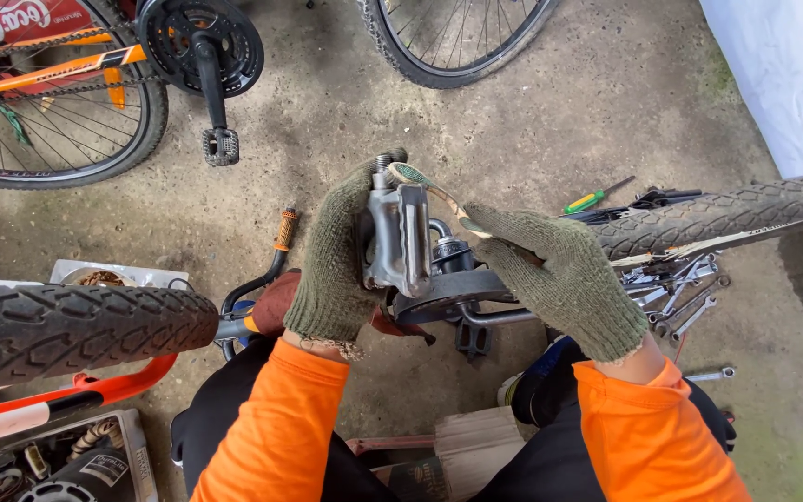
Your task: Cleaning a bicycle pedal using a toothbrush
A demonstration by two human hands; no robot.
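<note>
I see the upturned bike's tyre (727,218) just right of the grip, then my left hand (332,265) clenched around the grey pedal (400,240), my right hand (564,279) pinching a thin strip (439,193) over it

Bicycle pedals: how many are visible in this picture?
3. One grey pedal is held in the left hand; one black pedal hangs on the orange bicycle's crank, upper left; one dark pedal sits below the hands. Others may be hidden.

Left hand (332,265) raised, gloved fingers (350,191) curled closed; right hand (564,274) gloved, fingers pinched shut.
</note>
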